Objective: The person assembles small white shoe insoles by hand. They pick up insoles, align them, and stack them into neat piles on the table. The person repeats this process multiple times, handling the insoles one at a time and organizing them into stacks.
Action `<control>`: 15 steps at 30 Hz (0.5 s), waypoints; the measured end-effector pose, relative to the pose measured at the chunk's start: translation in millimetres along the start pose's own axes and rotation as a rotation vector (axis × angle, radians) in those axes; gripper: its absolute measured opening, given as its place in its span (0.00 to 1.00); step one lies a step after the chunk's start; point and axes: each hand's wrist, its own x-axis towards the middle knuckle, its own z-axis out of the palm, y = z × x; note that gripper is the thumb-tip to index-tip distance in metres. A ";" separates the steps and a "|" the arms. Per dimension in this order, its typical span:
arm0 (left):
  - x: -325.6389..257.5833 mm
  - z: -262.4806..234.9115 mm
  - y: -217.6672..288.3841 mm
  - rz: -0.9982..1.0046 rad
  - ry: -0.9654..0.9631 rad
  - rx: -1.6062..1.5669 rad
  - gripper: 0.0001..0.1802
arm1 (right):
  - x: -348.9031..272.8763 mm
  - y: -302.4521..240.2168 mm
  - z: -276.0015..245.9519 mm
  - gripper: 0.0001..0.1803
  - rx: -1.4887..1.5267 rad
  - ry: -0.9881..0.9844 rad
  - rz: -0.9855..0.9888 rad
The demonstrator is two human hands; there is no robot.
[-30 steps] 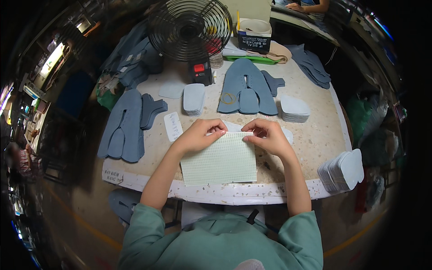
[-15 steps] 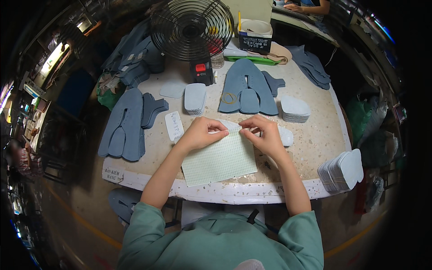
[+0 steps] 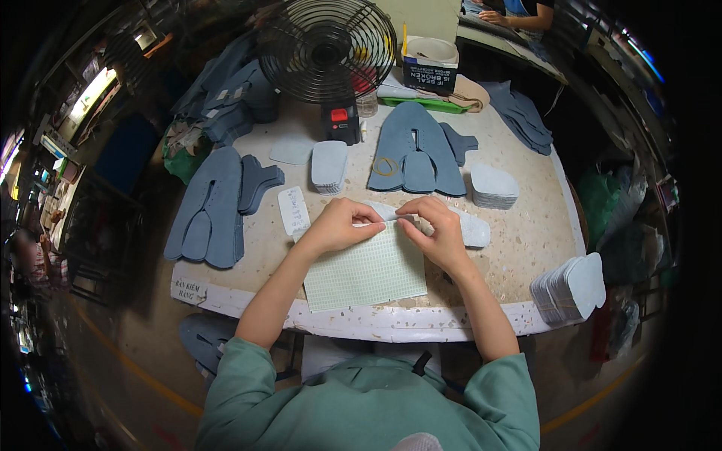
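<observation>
A pale green sheet [image 3: 366, 270] covered in a fine grid of small cells lies slanted on the table in front of me. My left hand [image 3: 346, 225] is closed in a pinch at the sheet's far edge, thumb against fingers. Close beside it, my right hand [image 3: 435, 231] pinches too, thumb and index finger at the same edge; anything tiny between its fingertips is too small to make out. Just beyond and partly under the hands lies a light grey cut piece [image 3: 474, 229], mostly hidden by my right hand.
Stacks of blue-grey shoe-upper pieces stand at left [image 3: 203, 207] and far centre [image 3: 411, 146], the latter with a rubber band [image 3: 385, 166]. Light grey piece stacks [image 3: 329, 167] [image 3: 494, 185] [image 3: 568, 288] stand around. Behind are a fan [image 3: 326, 51] and bucket [image 3: 430, 64]. A person works at far right.
My right hand has moved slightly left, its fingertips now nearer those of my left hand. The view has shifted a little; the sheet stays in nearly the same place.
</observation>
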 end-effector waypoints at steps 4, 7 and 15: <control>0.2 0.2 -0.9 -0.017 -0.009 0.015 0.12 | -2.8 -4.5 3.5 0.13 0.013 -0.030 0.079; 0.3 0.9 -2.7 -0.017 -0.012 0.014 0.12 | -2.7 -6.4 5.2 0.18 0.090 -0.029 0.133; 0.2 4.8 -4.2 -0.022 0.011 0.008 0.11 | -4.8 -12.0 13.1 0.32 0.154 -0.016 0.013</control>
